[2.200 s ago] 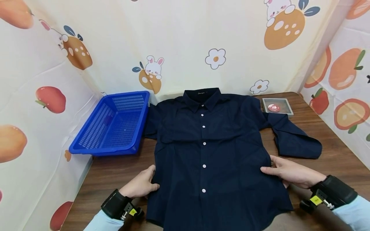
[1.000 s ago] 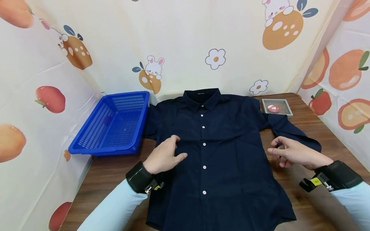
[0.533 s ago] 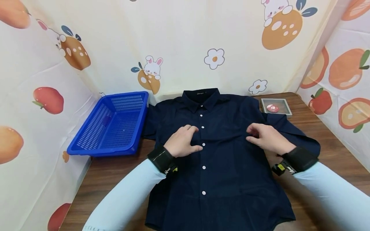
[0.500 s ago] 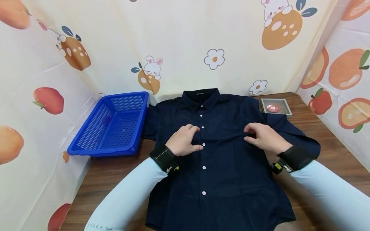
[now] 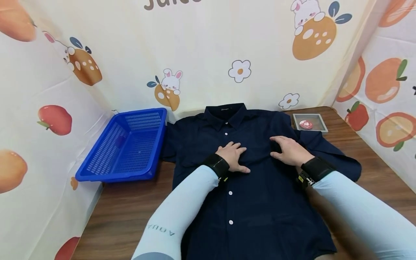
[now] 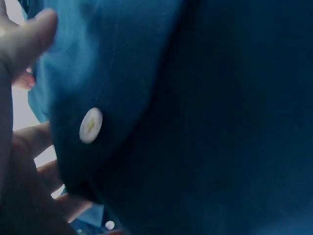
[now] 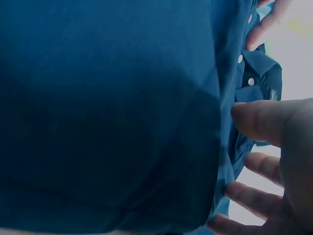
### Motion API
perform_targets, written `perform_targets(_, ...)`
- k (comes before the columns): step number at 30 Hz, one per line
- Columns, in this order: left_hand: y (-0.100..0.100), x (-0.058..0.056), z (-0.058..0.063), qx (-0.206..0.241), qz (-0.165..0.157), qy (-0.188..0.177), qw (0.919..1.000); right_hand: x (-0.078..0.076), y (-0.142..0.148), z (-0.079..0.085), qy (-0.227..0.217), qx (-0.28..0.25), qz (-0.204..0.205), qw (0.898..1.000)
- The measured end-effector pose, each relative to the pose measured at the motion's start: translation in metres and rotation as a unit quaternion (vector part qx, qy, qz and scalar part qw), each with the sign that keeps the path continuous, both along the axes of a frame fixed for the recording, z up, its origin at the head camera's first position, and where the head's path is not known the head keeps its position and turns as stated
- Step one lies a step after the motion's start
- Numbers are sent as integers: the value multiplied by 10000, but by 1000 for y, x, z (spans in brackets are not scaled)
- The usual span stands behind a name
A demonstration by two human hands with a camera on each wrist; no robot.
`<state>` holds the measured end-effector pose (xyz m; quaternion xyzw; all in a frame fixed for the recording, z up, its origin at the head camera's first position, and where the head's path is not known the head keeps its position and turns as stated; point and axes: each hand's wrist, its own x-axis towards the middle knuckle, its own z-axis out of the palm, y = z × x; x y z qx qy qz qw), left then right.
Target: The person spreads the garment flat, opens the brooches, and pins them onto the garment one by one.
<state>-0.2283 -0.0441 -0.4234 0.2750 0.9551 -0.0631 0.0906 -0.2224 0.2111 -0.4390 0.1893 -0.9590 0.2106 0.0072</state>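
A dark navy button-up shirt (image 5: 256,206) lies front side up, its collar (image 5: 224,117) at the far edge. My left hand (image 5: 232,157) lies with fingers spread over the button line at mid-chest. On the right side of the chest is my right hand (image 5: 289,150), thumb apart from loosely bent fingers, nothing visible between them. The left wrist view has a white button (image 6: 91,125) close by. In the right wrist view the fingertips lie along the cloth (image 7: 146,122); whether they press it I cannot tell. The right sleeve (image 5: 331,155) is partly hidden by my right arm.
A blue plastic basket (image 5: 152,173) stands left of the shirt, next to the left sleeve. A small grey-framed tray (image 5: 321,122) holding a round red item (image 5: 306,124) is at the back right. Printed curtains (image 5: 201,47) enclose the wooden table (image 5: 130,216).
From the shirt's lower side edges, both hands lifted, moved up and inward over the chest. The left hand crossed to the button line with fingers spreading. The shirt stays nearly in place.
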Motion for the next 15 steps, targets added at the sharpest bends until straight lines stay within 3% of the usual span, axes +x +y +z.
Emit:
perform_targets(4, 13, -8, -9, -191, 368, -339, 9986, -6, 11, -1, -300, -69, -380, 9988)
perform_targets(8, 21, -13, -10, -175, 667, -624, 9957, -14, 30, 6, -232, -107, -664, 9975)
perform_targets(15, 27, -8, 4, 66, 792, -674, 9946, -25, 73, 21, 100, 76, -1133, 9935)
